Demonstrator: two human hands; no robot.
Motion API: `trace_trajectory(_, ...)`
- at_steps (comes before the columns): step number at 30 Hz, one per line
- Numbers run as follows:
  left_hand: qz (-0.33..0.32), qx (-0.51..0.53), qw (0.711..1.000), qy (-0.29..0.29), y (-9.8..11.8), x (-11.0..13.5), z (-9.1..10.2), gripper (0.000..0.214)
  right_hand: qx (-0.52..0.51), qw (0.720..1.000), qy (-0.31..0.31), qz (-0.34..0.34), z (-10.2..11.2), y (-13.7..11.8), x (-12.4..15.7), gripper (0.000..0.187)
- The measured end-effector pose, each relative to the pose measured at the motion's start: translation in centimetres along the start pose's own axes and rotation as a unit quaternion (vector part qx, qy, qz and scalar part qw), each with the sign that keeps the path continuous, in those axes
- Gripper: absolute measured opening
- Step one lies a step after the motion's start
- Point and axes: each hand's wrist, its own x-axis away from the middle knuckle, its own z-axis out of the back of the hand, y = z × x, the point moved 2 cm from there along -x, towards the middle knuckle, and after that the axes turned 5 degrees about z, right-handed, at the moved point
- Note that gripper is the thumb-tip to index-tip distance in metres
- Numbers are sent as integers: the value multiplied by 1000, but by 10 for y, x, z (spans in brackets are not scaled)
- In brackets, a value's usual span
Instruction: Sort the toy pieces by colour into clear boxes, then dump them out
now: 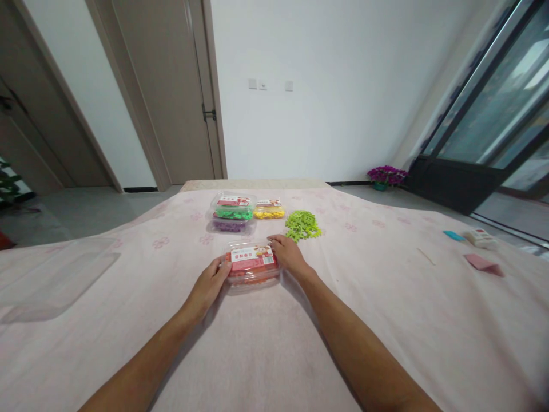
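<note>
A clear plastic box (253,260) of orange-red pieces, with a red and white label on its lid, lies in front of me on the cloth. Round its left end my left hand (213,280) is closed. My right hand (288,253) grips the right end, its fingers at the far right corner. Just behind stand a box of green pieces (234,210) on top of a box of purple pieces (231,225), with a box of yellow pieces (269,210) beside them. To the right of these is a loose heap of lime-green pieces (302,224).
A large clear plastic tray (86,280) lies at the left. On the right are a thin stick (426,256), a blue piece (453,236), a white packet (479,238) and a pink cloth (484,264). A pink-flowered cloth (364,320) covers the table.
</note>
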Motion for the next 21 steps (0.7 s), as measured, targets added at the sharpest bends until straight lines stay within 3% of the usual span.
trace_trajectory(7,89,105,990,-30,-4,5,-4,60,-37,999,6,-7,4,4,-3,38)
trace_trajectory(11,132,149,980,-14,6,8,-7,49,-53,998,14,-29,0,9,-8,37)
trace_trajectory(21,143,227,963,-1,2,6,-10,37,-106,992,-3,-69,-7,6,-4,36)
